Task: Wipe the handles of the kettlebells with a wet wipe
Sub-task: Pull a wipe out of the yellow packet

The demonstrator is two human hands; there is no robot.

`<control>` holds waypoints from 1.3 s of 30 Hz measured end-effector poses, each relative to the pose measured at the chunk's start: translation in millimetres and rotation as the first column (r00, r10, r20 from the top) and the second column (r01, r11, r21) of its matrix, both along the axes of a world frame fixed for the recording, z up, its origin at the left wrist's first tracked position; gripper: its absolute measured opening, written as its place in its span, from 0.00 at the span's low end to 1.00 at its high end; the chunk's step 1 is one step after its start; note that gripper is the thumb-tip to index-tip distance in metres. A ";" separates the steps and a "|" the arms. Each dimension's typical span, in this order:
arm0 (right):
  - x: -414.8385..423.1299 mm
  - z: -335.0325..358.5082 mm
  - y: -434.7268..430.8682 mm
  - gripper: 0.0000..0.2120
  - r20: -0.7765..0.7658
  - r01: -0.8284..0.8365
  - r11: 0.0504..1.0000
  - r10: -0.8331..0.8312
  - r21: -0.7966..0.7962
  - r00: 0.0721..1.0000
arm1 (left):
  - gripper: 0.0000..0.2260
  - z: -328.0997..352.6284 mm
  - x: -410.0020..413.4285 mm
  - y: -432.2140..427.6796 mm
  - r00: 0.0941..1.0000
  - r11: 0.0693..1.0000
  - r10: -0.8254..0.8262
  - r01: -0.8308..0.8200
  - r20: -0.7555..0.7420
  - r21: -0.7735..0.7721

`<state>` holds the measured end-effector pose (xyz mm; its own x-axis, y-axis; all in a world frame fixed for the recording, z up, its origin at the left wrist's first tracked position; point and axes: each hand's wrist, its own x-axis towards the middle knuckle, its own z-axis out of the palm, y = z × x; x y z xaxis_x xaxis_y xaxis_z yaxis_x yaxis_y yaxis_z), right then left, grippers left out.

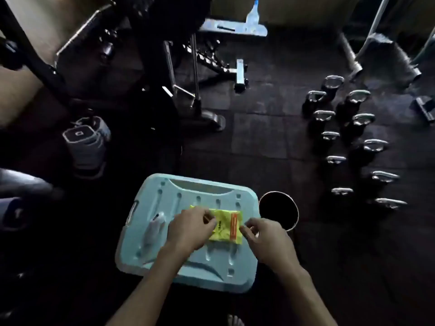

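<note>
While left hand (pixel 191 228), right hand (pixel 264 241) pinch packet (pixel 226 228)

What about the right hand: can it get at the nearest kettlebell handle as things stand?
Probably yes. The right hand pinches the wet wipe packet, so it isn't free yet, but only a round container and floor lie between it and the nearest kettlebell.

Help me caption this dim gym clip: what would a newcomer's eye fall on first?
The bright yellow wipe packet stands out first, pinched between the left hand and right hand on a pale blue plastic top low in the centre. Next come the kettlebells, standing in two rows on the dark floor at the right, their metal handles catching the light.
</note>
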<state>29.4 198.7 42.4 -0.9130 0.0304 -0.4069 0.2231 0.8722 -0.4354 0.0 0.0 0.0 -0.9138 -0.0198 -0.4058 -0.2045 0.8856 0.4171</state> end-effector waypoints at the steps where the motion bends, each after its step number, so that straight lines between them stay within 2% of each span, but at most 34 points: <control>1: -1.6 -31.8 0.0 0.12 0.028 0.001 1.000 -0.001 0.013 1.000 | 0.09 -29.1 3.7 1.7 1.000 1.000 -0.005 0.005 0.029 -0.005; 5: -9.0 -150.5 -2.8 0.12 0.124 -0.013 0.999 0.007 0.040 0.992 | 0.09 -159.9 10.6 7.9 0.995 0.997 0.072 -0.072 0.068 -0.001; 8: -20.0 -221.5 -4.6 0.14 0.151 -0.016 0.999 0.012 0.030 0.988 | 0.06 -225.0 -0.1 19.9 0.995 0.992 0.091 -0.093 0.036 0.081; 11: -34.0 -275.5 -3.4 0.20 0.174 -0.096 0.991 0.079 0.092 0.982 | 0.08 -280.7 -14.8 33.7 0.997 0.992 0.073 -0.072 0.000 0.106; 17: -42.3 -335.1 5.7 0.24 0.221 -0.333 0.904 0.279 0.269 0.935 | 0.18 -335.4 -27.5 49.0 0.996 1.000 0.015 -0.015 -0.088 0.000; 19: -40.2 -346.9 9.9 0.29 0.243 -0.348 0.901 0.288 0.260 0.926 | 0.16 -342.6 -30.2 51.3 0.990 0.999 -0.004 -0.001 -0.144 -0.034; 23: -35.5 -357.2 11.9 0.36 0.261 -0.358 0.895 0.291 0.264 0.920 | 0.09 -349.4 -29.9 55.6 0.982 0.990 -0.109 0.093 -0.156 -0.110; 25: -34.9 -357.1 10.8 0.38 0.270 -0.357 0.898 0.287 0.258 0.919 | 0.08 -349.2 -28.0 56.9 0.985 0.998 -0.040 0.032 -0.166 -0.051; 26: -34.9 -357.2 10.3 0.38 0.277 -0.353 0.900 0.282 0.256 0.919 | 0.07 -347.2 -26.9 56.4 0.982 0.998 0.065 -0.063 -0.180 0.017; 28: -35.0 -357.6 9.7 0.38 0.296 -0.347 0.903 0.269 0.252 0.916 | 0.07 -337.5 -23.2 50.3 0.918 0.925 0.359 -0.327 -0.166 0.191; 30: -35.8 -358.5 8.7 0.38 0.305 -0.341 0.907 0.262 0.246 0.916 | 0.08 -331.1 -18.2 33.4 0.773 0.761 0.620 -0.552 -0.133 0.341; 32: -36.2 -359.3 7.2 0.36 0.301 -0.327 0.911 0.248 0.250 0.921 | 0.09 -324.2 -12.7 10.7 0.644 0.609 0.764 -0.703 -0.036 0.367; 34: -36.5 -357.5 2.2 0.32 0.275 -0.293 0.916 0.218 0.273 0.936 | 0.09 -321.0 -8.8 -11.0 0.561 0.498 0.825 -0.778 0.067 0.381; 35: -37.1 -357.3 -1.9 0.27 0.221 -0.249 0.922 0.188 0.295 0.957 | 0.08 -320.9 -8.5 -20.0 0.548 0.470 0.830 -0.787 0.103 0.399; 37: -38.7 -359.3 -14.0 0.15 0.026 -0.111 0.946 0.108 0.305 0.994 | 0.06 -321.1 -11.6 -34.8 0.567 0.468 0.812 -0.774 0.138 0.427; 39: -42.0 -366.1 -31.3 0.11 -0.128 -0.029 0.976 0.057 0.216 0.990 | 0.06 -322.4 -17.9 -46.2 0.590 0.472 0.790 -0.758 0.166 0.449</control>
<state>-12.7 167.3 -323.7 -0.9607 0.0629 -0.2704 0.1361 0.9556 -0.2614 -17.9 -46.2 -322.4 -0.6366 -0.5723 -0.5169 -0.6770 0.0937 0.7300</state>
